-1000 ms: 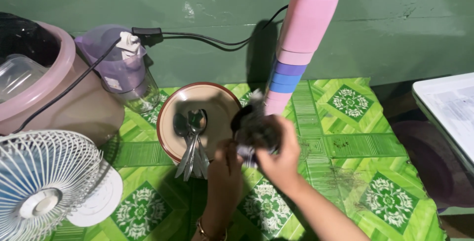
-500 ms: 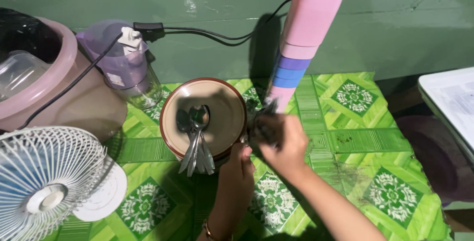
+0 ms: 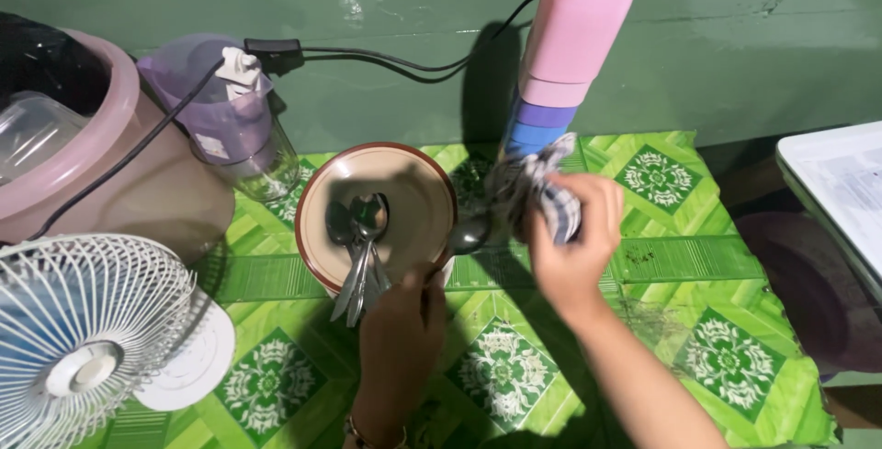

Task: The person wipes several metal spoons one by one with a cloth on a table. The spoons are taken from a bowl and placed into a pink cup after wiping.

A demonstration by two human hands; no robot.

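My left hand (image 3: 404, 320) is closed on the handle of a metal spoon (image 3: 469, 233), whose bowl sticks out just right of a brown-rimmed plate (image 3: 418, 187). Several more spoons (image 3: 360, 247) lie on that plate. My right hand (image 3: 574, 233) grips a bunched checked cloth (image 3: 542, 190) and holds it a little above and to the right of the spoon's bowl. Right behind the cloth rises a tall stack of pink and blue plastic cups (image 3: 574, 35).
A green patterned tablecloth (image 3: 680, 256) covers the table against a green wall. At the left are a pink basin (image 3: 138, 192) with a clear container inside, a purple jug (image 3: 230, 123) with a black cable, and a white fan (image 3: 83, 329). A white box edge (image 3: 836, 192) is at the right.
My right hand has lifted the cloth up and to the right, off the spoon. My left hand has dropped lower near the plate's front rim, and the spoon's bowl now shows bare.
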